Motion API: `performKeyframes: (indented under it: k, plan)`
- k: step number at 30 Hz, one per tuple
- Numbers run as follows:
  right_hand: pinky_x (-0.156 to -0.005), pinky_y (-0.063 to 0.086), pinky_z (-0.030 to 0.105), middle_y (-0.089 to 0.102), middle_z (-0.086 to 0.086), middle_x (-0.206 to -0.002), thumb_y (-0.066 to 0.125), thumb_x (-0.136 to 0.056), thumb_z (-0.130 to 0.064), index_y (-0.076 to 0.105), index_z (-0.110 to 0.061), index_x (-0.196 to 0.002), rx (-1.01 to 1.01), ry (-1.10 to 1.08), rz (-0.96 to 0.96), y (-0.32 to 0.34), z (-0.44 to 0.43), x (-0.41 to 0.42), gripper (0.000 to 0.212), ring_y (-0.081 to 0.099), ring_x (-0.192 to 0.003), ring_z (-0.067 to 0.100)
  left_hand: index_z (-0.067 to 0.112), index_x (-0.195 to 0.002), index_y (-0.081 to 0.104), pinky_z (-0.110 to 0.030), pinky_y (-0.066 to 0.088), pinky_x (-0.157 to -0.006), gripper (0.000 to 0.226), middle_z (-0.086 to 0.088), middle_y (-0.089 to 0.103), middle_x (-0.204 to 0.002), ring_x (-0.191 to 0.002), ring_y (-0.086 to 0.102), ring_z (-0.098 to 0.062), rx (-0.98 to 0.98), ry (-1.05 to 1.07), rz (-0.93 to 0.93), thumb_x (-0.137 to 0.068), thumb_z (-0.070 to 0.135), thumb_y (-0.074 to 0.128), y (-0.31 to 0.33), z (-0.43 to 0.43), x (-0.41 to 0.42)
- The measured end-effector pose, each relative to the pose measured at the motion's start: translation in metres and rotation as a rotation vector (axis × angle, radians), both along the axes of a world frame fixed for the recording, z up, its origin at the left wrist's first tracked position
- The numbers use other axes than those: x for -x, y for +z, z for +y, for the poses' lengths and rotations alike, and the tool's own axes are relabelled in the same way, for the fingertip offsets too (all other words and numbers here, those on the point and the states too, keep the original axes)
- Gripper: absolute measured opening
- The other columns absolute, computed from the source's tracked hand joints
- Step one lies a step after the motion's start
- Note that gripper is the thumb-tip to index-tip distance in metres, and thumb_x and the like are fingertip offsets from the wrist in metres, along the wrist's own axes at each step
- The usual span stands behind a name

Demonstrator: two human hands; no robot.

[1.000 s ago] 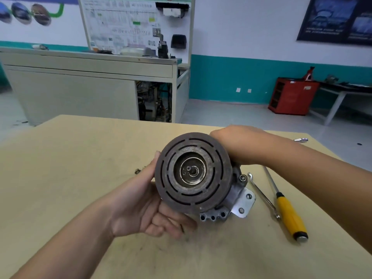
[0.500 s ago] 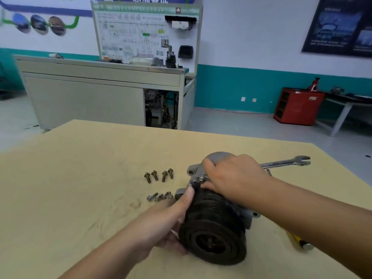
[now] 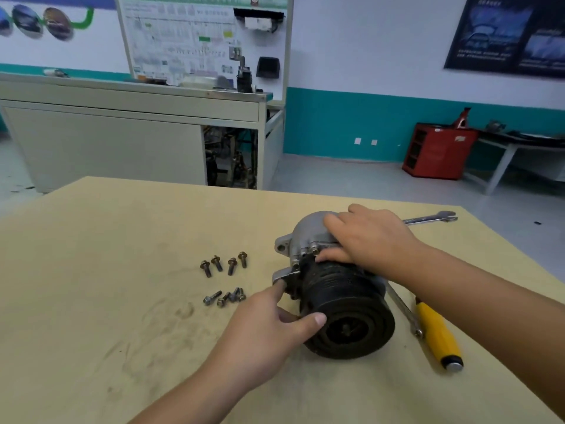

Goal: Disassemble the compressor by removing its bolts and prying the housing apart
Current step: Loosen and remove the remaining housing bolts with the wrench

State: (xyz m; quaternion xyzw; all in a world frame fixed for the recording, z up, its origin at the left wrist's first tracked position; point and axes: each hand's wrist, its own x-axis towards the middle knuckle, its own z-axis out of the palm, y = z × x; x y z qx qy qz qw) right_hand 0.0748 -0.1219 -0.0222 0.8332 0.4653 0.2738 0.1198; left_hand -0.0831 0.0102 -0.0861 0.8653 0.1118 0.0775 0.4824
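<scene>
Compressor (image 3: 345, 298) lay on its side on the tabletop (image 3: 107, 270) between your hands, pulley end toward you. Your right hand (image 3: 370, 237) gripped over the silver housing. Your left hand (image 3: 266, 328) touched the compressor's side, forefinger and thumb extended. Loose bolts (image 3: 231, 266) sat beyond your left hand. Yellow screwdriver (image 3: 438, 335) lay beneath your right forearm.

White walls (image 3: 367, 41) carried a teal band (image 3: 336, 127); grey cabinet (image 3: 107, 142) far left, red cart (image 3: 437, 151) far right.
</scene>
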Motion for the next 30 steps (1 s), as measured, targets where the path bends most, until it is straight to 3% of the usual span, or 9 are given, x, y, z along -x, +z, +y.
performKeyframes:
  k: [3, 9, 12, 16, 18, 21, 24, 28, 30]
  plan:
    - [-0.069, 0.029, 0.029, 0.057, 0.002, -0.107, 0.039, -0.078, -0.072, 0.043, -0.019, -0.099, -0.086, -0.040, 0.114, -0.001, -0.005, -0.002, 0.058, 0.043, -0.099, 0.018, 0.016, -0.149, 0.030, -0.009, 0.045, -0.062, 0.085, 0.015, 0.071, -0.070, -0.070, 0.062, 0.009, -0.003, 0.021, -0.008, -0.080, 0.051, 0.068, -0.008, -0.013, -0.006]
    - [-0.088, 0.033, 0.026, 0.048, 0.004, -0.109, 0.053, -0.088, -0.046, 0.058, -0.008, -0.104, -0.318, 0.053, 0.355, 0.013, -0.022, 0.011, 0.041, 0.041, -0.104, 0.018, 0.013, -0.143, 0.037, -0.004, 0.040, -0.065, 0.071, 0.015, 0.071, -0.092, -0.086, 0.064, 0.001, -0.032, 0.032, -0.083, -0.086, 0.045, 0.064, -0.015, -0.023, -0.013]
    - [-0.081, 0.037, 0.031, 0.055, 0.016, -0.106, 0.056, -0.092, -0.024, 0.064, 0.000, -0.093, -0.359, 0.203, 0.189, 0.029, -0.034, 0.028, 0.026, 0.049, -0.101, 0.031, 0.015, -0.151, 0.022, -0.001, 0.038, -0.064, 0.081, 0.014, 0.070, -0.097, -0.092, 0.063, -0.003, -0.001, 0.057, -0.084, -0.087, 0.043, 0.063, -0.016, -0.022, -0.015]
    - [-0.058, 0.037, 0.031, 0.056, 0.013, -0.079, 0.048, -0.084, -0.042, 0.070, -0.008, -0.096, -0.253, 0.295, -0.121, 0.042, -0.042, 0.058, 0.043, 0.052, -0.069, 0.028, 0.022, -0.147, 0.029, -0.004, 0.037, -0.060, 0.070, 0.021, 0.063, -0.084, -0.081, 0.061, -0.003, 0.019, 0.059, -0.099, -0.088, 0.039, 0.063, -0.019, -0.015, -0.020]
    - [-0.049, 0.030, 0.026, 0.054, 0.008, -0.070, 0.050, -0.084, -0.038, 0.069, -0.010, -0.101, -0.199, 0.312, -0.092, 0.035, -0.039, 0.071, 0.038, 0.051, -0.056, 0.025, 0.023, -0.144, 0.031, -0.006, 0.038, -0.060, 0.065, 0.019, 0.064, -0.084, -0.076, 0.061, -0.001, 0.034, 0.069, -0.118, -0.089, 0.037, 0.063, -0.019, -0.014, -0.023]
    - [-0.043, 0.035, 0.024, 0.052, 0.005, -0.074, 0.078, -0.073, -0.016, 0.065, -0.012, -0.106, -0.248, 0.261, 0.009, 0.014, -0.032, 0.078, 0.036, 0.051, -0.059, 0.023, 0.021, -0.143, 0.034, -0.017, 0.047, -0.070, 0.065, 0.010, 0.070, -0.089, -0.078, 0.064, -0.005, 0.131, 0.096, -0.121, -0.088, 0.035, 0.066, -0.019, -0.016, -0.027]
    - [-0.047, 0.044, 0.030, 0.050, 0.005, -0.071, 0.081, -0.066, -0.002, 0.065, -0.009, -0.090, -0.384, 0.234, 0.049, -0.010, -0.028, 0.085, 0.030, 0.050, -0.064, 0.025, 0.021, -0.125, 0.045, -0.027, 0.051, -0.074, 0.049, 0.002, 0.072, -0.091, -0.081, 0.068, -0.011, 0.133, 0.069, -0.087, -0.085, 0.034, 0.070, -0.014, -0.017, -0.031]
    - [-0.054, 0.031, 0.032, 0.046, 0.005, -0.064, 0.058, -0.084, -0.011, 0.065, -0.008, -0.084, -0.586, 0.262, -0.004, -0.051, -0.021, 0.110, 0.008, 0.041, -0.064, 0.021, 0.017, -0.093, 0.060, -0.010, 0.039, -0.049, 0.007, 0.006, 0.066, -0.073, -0.056, 0.060, -0.001, 0.062, 0.051, -0.091, -0.087, 0.020, 0.063, -0.008, -0.010, -0.035]
    - [-0.053, 0.035, 0.030, 0.049, 0.004, -0.064, 0.052, -0.088, -0.020, 0.068, -0.008, -0.083, -0.620, 0.244, 0.051, -0.073, -0.016, 0.121, 0.020, 0.045, -0.061, 0.020, 0.015, -0.079, 0.066, -0.014, 0.039, -0.047, 0.026, 0.007, 0.065, -0.064, -0.045, 0.054, 0.001, 0.209, 0.069, -0.129, -0.097, 0.024, 0.050, -0.004, -0.007, -0.033]
